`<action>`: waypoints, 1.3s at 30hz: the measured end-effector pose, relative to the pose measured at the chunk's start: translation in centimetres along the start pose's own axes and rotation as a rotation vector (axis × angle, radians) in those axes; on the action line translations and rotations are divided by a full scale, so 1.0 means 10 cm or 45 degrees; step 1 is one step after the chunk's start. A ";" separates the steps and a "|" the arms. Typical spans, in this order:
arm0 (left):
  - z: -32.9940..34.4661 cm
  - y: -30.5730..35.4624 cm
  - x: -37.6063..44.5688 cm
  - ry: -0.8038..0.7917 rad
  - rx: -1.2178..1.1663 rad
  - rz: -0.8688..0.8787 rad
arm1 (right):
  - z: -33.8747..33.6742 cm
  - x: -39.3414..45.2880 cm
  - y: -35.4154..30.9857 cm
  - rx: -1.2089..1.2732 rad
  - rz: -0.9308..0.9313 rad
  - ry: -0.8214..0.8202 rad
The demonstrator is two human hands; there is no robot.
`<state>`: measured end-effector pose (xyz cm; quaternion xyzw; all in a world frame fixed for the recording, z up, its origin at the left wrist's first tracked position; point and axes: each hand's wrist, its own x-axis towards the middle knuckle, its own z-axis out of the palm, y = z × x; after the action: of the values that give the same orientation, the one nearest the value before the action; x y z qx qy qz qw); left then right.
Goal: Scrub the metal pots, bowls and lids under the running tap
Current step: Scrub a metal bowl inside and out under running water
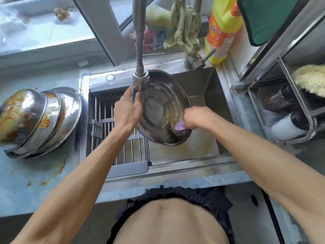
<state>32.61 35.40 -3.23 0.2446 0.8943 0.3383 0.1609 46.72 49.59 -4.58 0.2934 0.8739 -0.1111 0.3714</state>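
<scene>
Head view: sink (207, 81) is my landmark, everything placed off it. Biggest task item left of the sink is the stack of dirty metal bowls (40, 120), upside down on the counter, orange grease on them, well apart from both hands. Inside the sink, under the tap head (140, 80), sits the round metal lid (161, 110), tilted on edge with its hollow face toward me, lower rim near the sink floor. Left hand (127, 110) grips the lid's left rim, fingers curled round the edge, just below the tap head. Right hand (197, 118) is at the lid's lower right, fingers bunched tight on a purple sponge (179, 124) pressed to the inner face. Key relation: unscrubbed face lies up and left from the sponge, toward the tap, so I judge the next stroke sweeps that way; right hand is the nearer one. Water stream itself I can't make out clearly.
</scene>
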 end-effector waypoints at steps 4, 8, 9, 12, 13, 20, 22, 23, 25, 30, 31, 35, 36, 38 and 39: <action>0.13 -0.10 -0.06 0.032 -0.032 -0.020 | 0.16 -0.07 -0.18 0.322 -0.169 -0.180; 0.20 -0.13 -0.17 0.064 -0.092 -0.014 | 0.22 -0.10 -0.36 0.577 -0.338 -0.048; 0.19 -0.12 -0.19 0.076 -0.108 -0.016 | 0.23 -0.09 -0.38 0.584 -0.330 -0.022; 0.12 -0.13 -0.24 0.099 -0.138 -0.016 | 0.24 -0.10 -0.32 0.398 -0.273 -0.018; 0.09 -0.15 -0.24 0.100 -0.143 0.004 | 0.28 -0.09 -0.27 0.302 -0.206 -0.019; 0.12 -0.04 -0.31 -0.079 0.020 0.160 | 0.33 0.14 0.03 -0.125 0.114 0.343; 0.12 0.00 -0.30 -0.128 0.100 0.212 | 0.33 0.24 0.10 -0.159 0.118 0.437; 0.12 0.02 -0.28 -0.140 0.138 0.238 | 0.32 0.28 0.14 -0.186 0.109 0.489; 0.10 0.07 -0.25 -0.157 0.175 0.264 | 0.31 0.32 0.20 -0.221 0.095 0.616; 0.05 0.07 -0.15 -0.144 0.116 0.183 | 0.24 0.33 0.24 -0.201 0.076 0.748; 0.05 0.05 -0.12 -0.117 0.086 0.159 | 0.25 0.31 0.23 -0.157 0.078 0.679; 0.16 -0.02 -0.11 0.024 0.038 0.117 | 0.47 0.14 0.08 0.125 0.059 0.307; 0.20 -0.03 -0.12 0.044 0.032 0.124 | 0.52 0.08 0.03 0.248 0.051 0.217; 0.27 -0.06 -0.13 0.072 0.011 0.155 | 0.56 0.00 -0.08 0.475 0.027 0.050; 0.31 -0.07 -0.13 0.082 -0.001 0.173 | 0.55 -0.02 -0.13 0.589 0.010 -0.036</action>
<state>34.88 35.81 -5.74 0.2936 0.8803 0.3564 0.1088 49.29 46.23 -8.35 0.3725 0.8187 -0.3110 0.3071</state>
